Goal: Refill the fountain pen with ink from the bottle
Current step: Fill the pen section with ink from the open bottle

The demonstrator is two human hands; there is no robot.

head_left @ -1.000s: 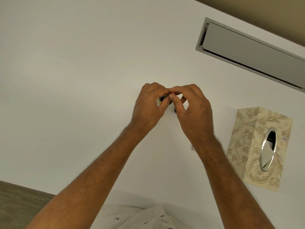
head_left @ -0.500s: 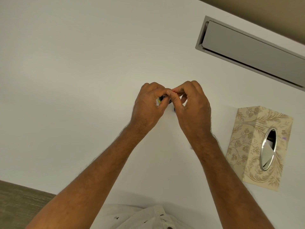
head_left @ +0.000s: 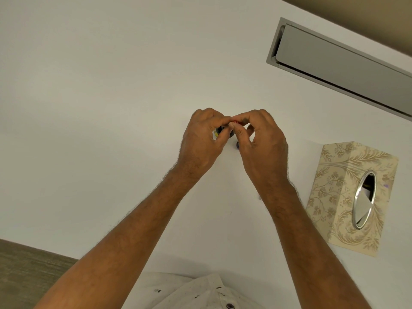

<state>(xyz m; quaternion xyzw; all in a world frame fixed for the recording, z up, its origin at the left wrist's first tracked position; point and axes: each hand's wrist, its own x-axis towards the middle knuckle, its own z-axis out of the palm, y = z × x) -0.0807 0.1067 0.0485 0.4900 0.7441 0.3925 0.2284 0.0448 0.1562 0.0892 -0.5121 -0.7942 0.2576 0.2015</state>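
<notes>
Hands meet mid-table [head_left: 111,85]: left hand [head_left: 201,141] grips the ink bottle [head_left: 219,130] to steady it, while right hand [head_left: 258,141] pinches a small red pen part [head_left: 235,122] above it.

Single head-worn view, looking steeply down, close over white table [head_left: 89,108]

The table [head_left: 111,85] is white. The tissue box [head_left: 334,197] is cream with tan leaves — its opening ring is silver. The small bottle [head_left: 219,130] looks dark — with a bit of yellow.
</notes>
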